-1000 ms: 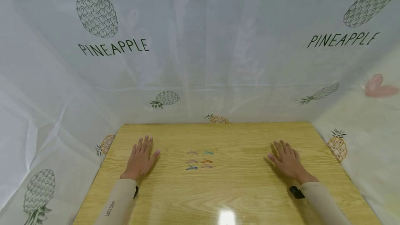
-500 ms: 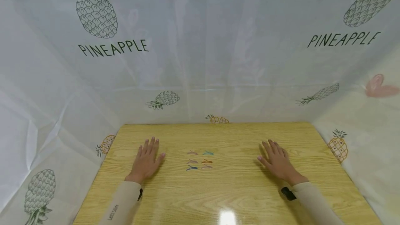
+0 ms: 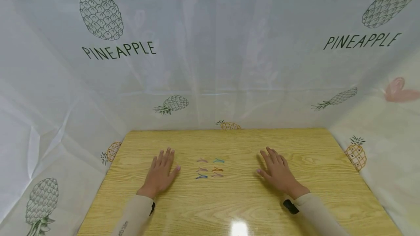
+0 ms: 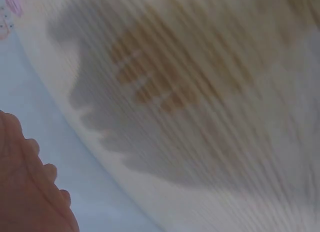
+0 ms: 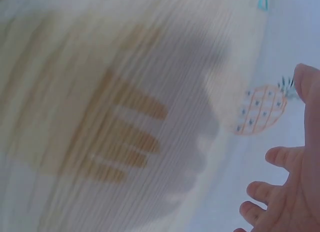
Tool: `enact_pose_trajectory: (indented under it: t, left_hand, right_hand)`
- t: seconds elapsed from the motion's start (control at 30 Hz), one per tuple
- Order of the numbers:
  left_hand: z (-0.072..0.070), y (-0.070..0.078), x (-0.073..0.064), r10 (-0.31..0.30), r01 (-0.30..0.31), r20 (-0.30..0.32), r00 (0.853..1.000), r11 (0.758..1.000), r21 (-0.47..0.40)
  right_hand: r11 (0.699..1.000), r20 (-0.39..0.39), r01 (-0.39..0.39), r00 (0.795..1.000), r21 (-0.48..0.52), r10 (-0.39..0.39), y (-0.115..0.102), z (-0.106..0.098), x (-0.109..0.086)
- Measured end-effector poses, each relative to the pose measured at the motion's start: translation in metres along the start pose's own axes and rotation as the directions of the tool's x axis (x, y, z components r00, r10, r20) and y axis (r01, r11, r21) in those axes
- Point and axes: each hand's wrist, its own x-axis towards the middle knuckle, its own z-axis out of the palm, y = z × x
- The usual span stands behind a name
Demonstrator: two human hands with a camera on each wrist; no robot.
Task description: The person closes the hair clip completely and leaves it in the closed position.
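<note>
In the head view, several small, slim, forked pieces lie on the wooden table in two columns, looking like open hair clips. Among them are a blue one (image 3: 201,176), a teal one (image 3: 218,160) and an orange one (image 3: 217,169); the others are pale pinkish or purplish. To their left, my left hand (image 3: 159,176) hovers palm down, fingers extended, holding nothing. On the other side and farther off is my right hand (image 3: 279,172), fingers spread and likewise bare. Both wrist views show the palms over the tabletop, with shadows and reflections below.
The wooden tabletop (image 3: 229,199) ends at a pale curtain (image 3: 213,65) printed with pineapples, which rises behind it and along both sides. Black devices sit at the left wrist (image 3: 152,208) and right wrist (image 3: 290,207). Light glares off the front of the table.
Both hands have moved inward, toward the small forked pieces, and slightly closer to the near side. The pieces themselves have stayed where they were.
</note>
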Motion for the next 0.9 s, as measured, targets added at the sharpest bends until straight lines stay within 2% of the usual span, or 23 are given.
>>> enact_pose_trajectory:
  t: [0.2, 0.4, 0.53, 0.63, 0.77, 0.9]
  left_hand:
    - [0.008, 0.007, -0.004, 0.022, -0.022, -0.006, 1.000, 0.999, -0.043]
    - [0.016, 0.009, -0.008, 0.012, -0.012, 0.008, 1.000, 1.000, -0.016]
    - [0.019, 0.011, -0.010, 0.028, -0.028, -0.013, 1.000, 0.999, -0.023]
    - [0.018, 0.015, -0.012, 0.041, -0.041, -0.019, 0.999, 0.999, -0.033]
    - [0.012, 0.027, -0.016, 0.039, -0.038, 0.016, 0.999, 0.998, -0.044]
    - [0.013, 0.036, -0.019, 0.036, -0.036, 0.029, 0.999, 0.999, -0.031]
  right_hand:
    - [1.000, 0.035, 0.008, 0.999, -0.018, -0.007, -0.022, 0.008, 0.004]
    - [0.999, 0.080, 0.024, 0.997, -0.022, -0.022, -0.041, 0.014, 0.009]
    - [0.999, 0.086, 0.050, 0.995, -0.021, -0.049, -0.050, 0.019, 0.011]
    - [0.998, 0.088, 0.068, 0.994, -0.016, -0.066, -0.057, 0.024, 0.013]
    - [0.996, 0.100, 0.084, 0.992, -0.006, -0.083, -0.065, 0.031, 0.015]
    - [0.995, 0.106, 0.100, 0.989, -0.016, -0.098, -0.074, 0.038, 0.018]
